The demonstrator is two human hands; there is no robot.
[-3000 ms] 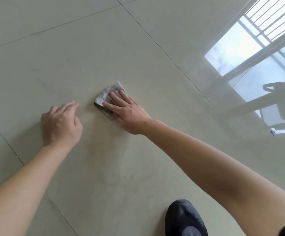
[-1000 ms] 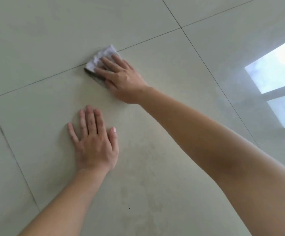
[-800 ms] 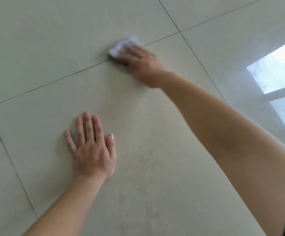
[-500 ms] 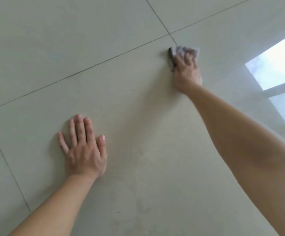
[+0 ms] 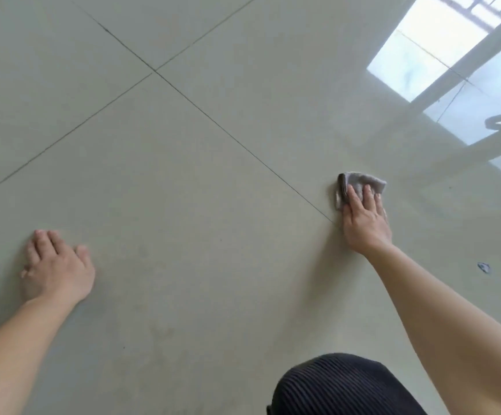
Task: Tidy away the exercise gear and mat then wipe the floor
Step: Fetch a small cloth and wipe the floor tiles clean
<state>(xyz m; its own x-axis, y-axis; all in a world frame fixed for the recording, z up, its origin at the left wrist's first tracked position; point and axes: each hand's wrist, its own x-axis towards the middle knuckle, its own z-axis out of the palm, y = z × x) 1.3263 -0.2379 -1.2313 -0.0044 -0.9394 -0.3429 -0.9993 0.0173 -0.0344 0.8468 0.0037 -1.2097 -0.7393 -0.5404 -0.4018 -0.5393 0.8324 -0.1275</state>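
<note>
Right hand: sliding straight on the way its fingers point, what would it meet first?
Nothing: beyond the right hand and the grey cloth it presses lies only bare floor tile, as far as the frame shows.

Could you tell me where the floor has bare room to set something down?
Widest: the tile between the left hand and the right hand pressing the cloth. The tiles beyond the grout cross are bare. Tighter near the dark ribbed fabric and the small scrap.

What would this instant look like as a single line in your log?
step: floor wipe | right hand: presses grey cloth on floor | left hand: flat on floor | gear, mat: not in view
</note>
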